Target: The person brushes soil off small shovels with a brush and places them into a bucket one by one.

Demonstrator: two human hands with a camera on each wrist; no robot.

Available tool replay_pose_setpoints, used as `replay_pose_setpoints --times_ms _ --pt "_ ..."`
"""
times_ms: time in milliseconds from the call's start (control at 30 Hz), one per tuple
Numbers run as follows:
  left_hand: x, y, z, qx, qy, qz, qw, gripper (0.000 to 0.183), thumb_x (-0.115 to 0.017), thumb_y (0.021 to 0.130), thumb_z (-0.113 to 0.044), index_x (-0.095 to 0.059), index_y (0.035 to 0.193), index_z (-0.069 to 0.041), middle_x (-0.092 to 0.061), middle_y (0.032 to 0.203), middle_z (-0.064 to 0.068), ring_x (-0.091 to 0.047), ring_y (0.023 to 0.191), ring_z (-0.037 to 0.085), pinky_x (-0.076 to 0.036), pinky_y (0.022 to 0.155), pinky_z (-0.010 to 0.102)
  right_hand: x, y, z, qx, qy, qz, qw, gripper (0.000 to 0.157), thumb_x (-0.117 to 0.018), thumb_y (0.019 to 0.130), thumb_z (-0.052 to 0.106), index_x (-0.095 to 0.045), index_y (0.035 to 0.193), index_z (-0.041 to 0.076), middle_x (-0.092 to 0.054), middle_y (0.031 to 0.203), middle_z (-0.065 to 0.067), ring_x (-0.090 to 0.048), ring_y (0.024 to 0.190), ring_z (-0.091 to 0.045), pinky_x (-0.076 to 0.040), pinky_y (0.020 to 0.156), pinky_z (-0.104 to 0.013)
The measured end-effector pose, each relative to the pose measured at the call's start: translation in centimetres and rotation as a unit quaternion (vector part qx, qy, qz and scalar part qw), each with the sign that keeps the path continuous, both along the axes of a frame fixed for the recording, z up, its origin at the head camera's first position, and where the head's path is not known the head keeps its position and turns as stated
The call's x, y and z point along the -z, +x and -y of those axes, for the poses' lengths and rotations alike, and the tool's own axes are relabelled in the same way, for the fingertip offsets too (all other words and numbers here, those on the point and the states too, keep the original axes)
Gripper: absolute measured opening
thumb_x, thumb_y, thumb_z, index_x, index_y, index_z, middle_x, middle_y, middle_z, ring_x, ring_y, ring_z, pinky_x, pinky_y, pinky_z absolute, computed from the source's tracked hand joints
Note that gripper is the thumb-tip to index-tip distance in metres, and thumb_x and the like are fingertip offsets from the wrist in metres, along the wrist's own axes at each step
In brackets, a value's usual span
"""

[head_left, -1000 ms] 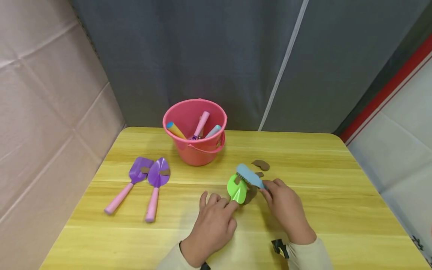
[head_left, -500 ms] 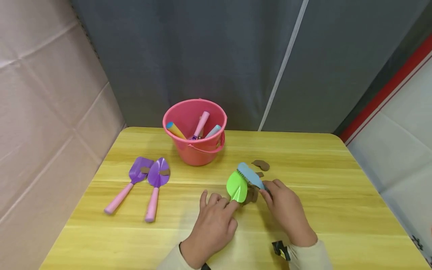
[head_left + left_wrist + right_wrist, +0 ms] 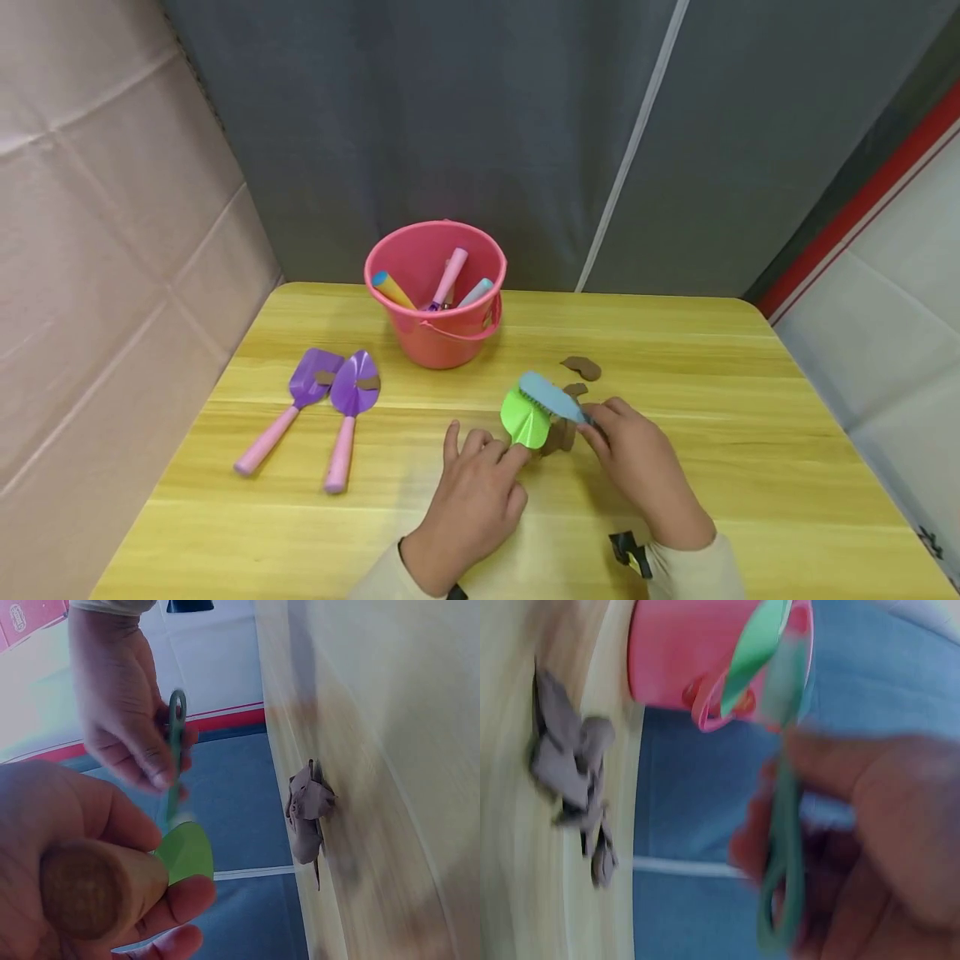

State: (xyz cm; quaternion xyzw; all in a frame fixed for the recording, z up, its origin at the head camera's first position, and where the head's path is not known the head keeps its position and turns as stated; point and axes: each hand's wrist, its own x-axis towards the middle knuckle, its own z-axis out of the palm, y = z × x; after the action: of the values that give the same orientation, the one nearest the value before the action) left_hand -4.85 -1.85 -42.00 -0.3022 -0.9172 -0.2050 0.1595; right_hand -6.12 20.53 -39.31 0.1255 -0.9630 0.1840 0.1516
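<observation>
My left hand point(image 3: 472, 504) grips a small garden trowel with a green blade point(image 3: 516, 419); its round wooden handle point(image 3: 94, 889) shows in the left wrist view. In my right hand point(image 3: 641, 475) is a blue brush point(image 3: 549, 394), pinched by its handle between thumb and fingers. The bristles lie against the green blade, which is held up above the table. Below and right of the blade, brown leaf-like scraps point(image 3: 559, 435) lie in a small heap, seen side-on in the right wrist view as crumpled brown pieces point(image 3: 562, 754).
Two purple trowels with pink handles lie at the left, the pointed one point(image 3: 349, 400) beside the square one point(image 3: 306, 387), each with a brown scrap on it. A pink bucket point(image 3: 442, 340) holding several tools stands at the back. Another brown scrap point(image 3: 582, 367) lies behind the brush.
The brown scrap on the green blade is gone, and the heap beneath looks larger. The brush has shifted left across the blade. My left hand has hardly moved.
</observation>
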Motion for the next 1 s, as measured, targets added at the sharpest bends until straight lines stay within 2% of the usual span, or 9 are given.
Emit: replay_pose_setpoints --times_ms 67,133,367,633,733,833,867,933,1000 --pt "0.1 0.1 -0.1 -0.001 0.0 -0.008 1.0 0.019 -0.062 0.08 -0.013 -0.065 0.097 -0.021 -0.062 0.087 -0.005 -0.052 0.096 0.019 -0.026 0.103 0.07 0.0 0.0 -0.5 0.035 0.008 -0.005 0.999 0.02 -0.073 0.089 0.012 -0.071 0.106 0.002 -0.061 0.086 -0.006 -0.05 0.06 -0.013 -0.044 0.052 -0.033" --pt "0.1 0.1 -0.1 -0.001 0.0 -0.012 0.9999 0.019 -0.063 0.079 -0.013 -0.065 0.096 -0.02 -0.061 0.087 -0.005 -0.052 0.096 0.019 -0.026 0.103 0.07 0.0 0.0 -0.8 0.044 0.009 -0.012 0.999 0.02 -0.073 0.089 0.012 -0.071 0.105 0.002 -0.062 0.086 -0.007 -0.049 0.059 -0.013 -0.044 0.052 -0.034" --pt "0.0 0.1 -0.2 0.003 -0.02 0.007 0.9998 0.019 -0.063 0.083 -0.016 -0.066 0.102 -0.022 -0.063 0.095 -0.003 -0.052 0.099 0.02 -0.026 0.103 0.069 -0.2 0.2 0.1 -0.036 -0.016 0.0 0.999 0.023 -0.075 0.088 0.012 -0.073 0.11 0.007 -0.062 0.091 0.001 -0.053 0.069 -0.007 -0.046 0.059 -0.028" --pt "0.3 0.0 -0.3 -0.004 -0.023 -0.052 0.9984 0.015 -0.064 0.078 -0.016 -0.063 0.092 -0.02 -0.054 0.08 -0.005 -0.048 0.084 0.019 -0.036 0.089 0.05 0.3 -0.1 -1.0 0.053 0.003 -0.02 0.998 0.021 -0.073 0.088 0.012 -0.071 0.106 0.001 -0.063 0.089 -0.008 -0.053 0.062 -0.017 -0.046 0.055 -0.035" --pt "0.3 0.0 -0.3 -0.005 -0.025 -0.051 0.9983 0.015 -0.064 0.078 -0.016 -0.063 0.093 -0.02 -0.054 0.08 -0.005 -0.048 0.084 0.019 -0.036 0.086 0.046 0.1 0.0 -0.9 0.011 -0.027 -0.017 0.999 0.021 -0.073 0.088 0.011 -0.072 0.108 0.003 -0.063 0.09 -0.003 -0.052 0.065 -0.011 -0.046 0.056 -0.031" --pt "0.3 0.0 -0.3 -0.003 -0.024 -0.039 0.9989 0.017 -0.064 0.079 -0.017 -0.064 0.096 -0.021 -0.056 0.082 -0.005 -0.049 0.086 0.02 -0.036 0.086 0.047 -0.2 0.1 -0.5 -0.058 -0.066 0.015 0.996 0.022 -0.073 0.088 0.009 -0.073 0.11 0.008 -0.062 0.092 0.004 -0.051 0.069 -0.006 -0.045 0.059 -0.026" --pt "0.2 0.0 -0.3 -0.002 -0.024 -0.036 0.999 0.017 -0.064 0.079 -0.017 -0.065 0.096 -0.021 -0.056 0.082 -0.005 -0.049 0.086 0.02 -0.036 0.086 0.047 -0.2 0.1 -0.4 -0.066 -0.073 0.026 0.995 0.021 -0.073 0.089 0.009 -0.073 0.11 0.008 -0.062 0.092 0.005 -0.051 0.07 -0.005 -0.046 0.059 -0.026" --pt "0.2 0.0 -0.3 -0.001 -0.023 -0.036 0.9991 0.016 -0.064 0.079 -0.016 -0.064 0.095 -0.021 -0.055 0.082 -0.005 -0.049 0.086 0.02 -0.036 0.086 0.047 -0.2 0.1 -0.3 -0.049 -0.072 0.033 0.996 0.021 -0.072 0.089 0.01 -0.073 0.11 0.007 -0.062 0.092 0.003 -0.052 0.069 -0.006 -0.046 0.059 -0.027" --pt "0.2 0.0 -0.3 -0.002 -0.024 -0.041 0.9989 0.016 -0.064 0.078 -0.016 -0.064 0.093 -0.021 -0.054 0.08 -0.005 -0.049 0.085 0.02 -0.036 0.085 0.046 -0.1 0.0 -0.3 0.0 -0.055 0.025 0.998 0.02 -0.072 0.09 0.011 -0.072 0.109 0.004 -0.064 0.09 -0.002 -0.053 0.066 -0.01 -0.046 0.057 -0.031"
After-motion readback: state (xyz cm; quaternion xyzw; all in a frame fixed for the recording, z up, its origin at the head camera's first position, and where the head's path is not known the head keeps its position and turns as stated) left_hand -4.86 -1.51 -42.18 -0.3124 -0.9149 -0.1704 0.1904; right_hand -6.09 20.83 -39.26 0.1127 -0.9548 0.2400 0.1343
